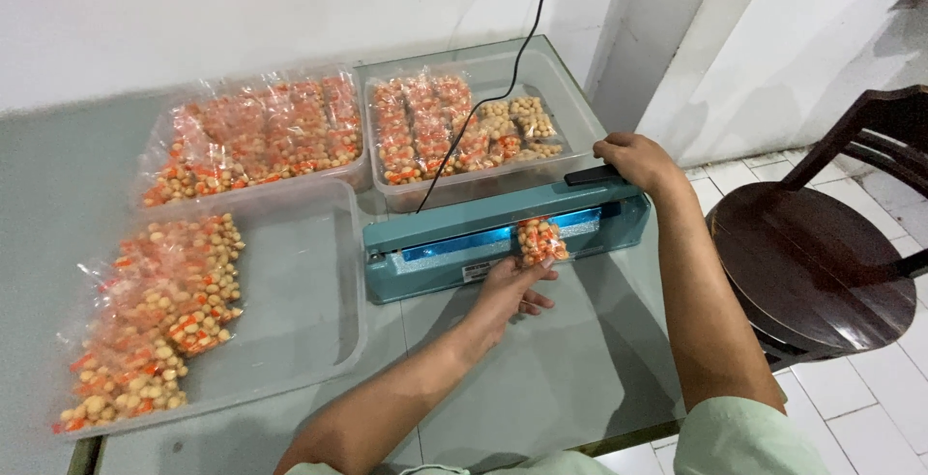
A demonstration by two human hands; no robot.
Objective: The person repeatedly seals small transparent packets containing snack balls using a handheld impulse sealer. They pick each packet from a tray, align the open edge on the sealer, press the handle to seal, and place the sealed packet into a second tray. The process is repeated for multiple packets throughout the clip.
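right now the left hand (509, 287) pinches a small snack packet (539, 240) whose top lies under the teal heat sealer (435, 248), just beyond its fingertips. the right hand (636, 161) is closed over the sealer's black handle (592, 175), pressing down. trays of packets (464, 127) sit beyond both hands on the desk (561, 369).

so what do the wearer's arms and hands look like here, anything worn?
Both hands, left hand and right hand, are bare: no gloves, rings, watch or bands visible. Forearms are uncovered to about the elbow. Short pale green sleeves show at the bottom edge, loose plain fabric with no visible markings.
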